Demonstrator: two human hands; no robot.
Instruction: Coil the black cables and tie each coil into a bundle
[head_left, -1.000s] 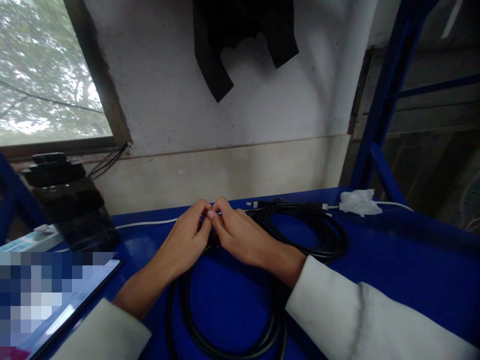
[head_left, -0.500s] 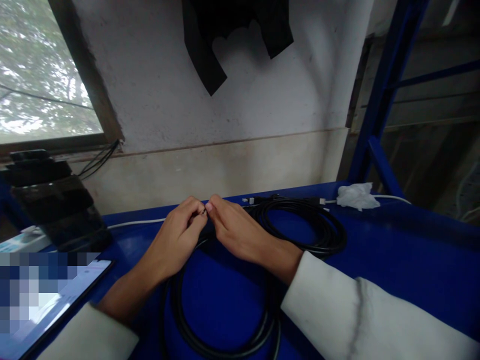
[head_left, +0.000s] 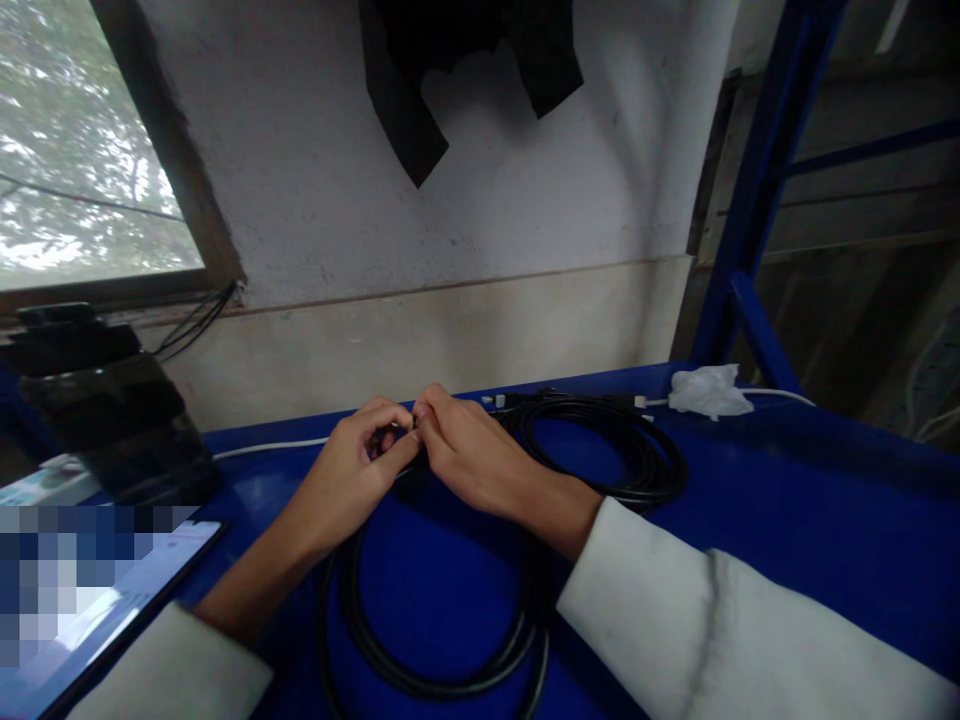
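My left hand (head_left: 360, 465) and my right hand (head_left: 476, 455) meet at the top of a coiled black cable (head_left: 439, 690) on the blue table. The left thumb and index finger form a pinch, its other fingers curled behind. The right hand's fingers are pressed together, their tips touching the left fingertips. Whatever small piece lies between the fingertips is mostly hidden. The cable's loops run beneath both hands and spread toward the front edge of the view.
Behind my right wrist lies a second black cable coil (head_left: 667, 470) with pale connectors. A crumpled white plastic bag (head_left: 711, 390) sits on a white cord. A phone or tablet (head_left: 150, 600) and a black taped object (head_left: 124, 420) are at left. A blue post (head_left: 757, 220) rises at right.
My left fingers have opened into a wider loop, thumb a little lower, showing the curled fingers behind. The right hand stays nearly in place. The view has shifted slightly.
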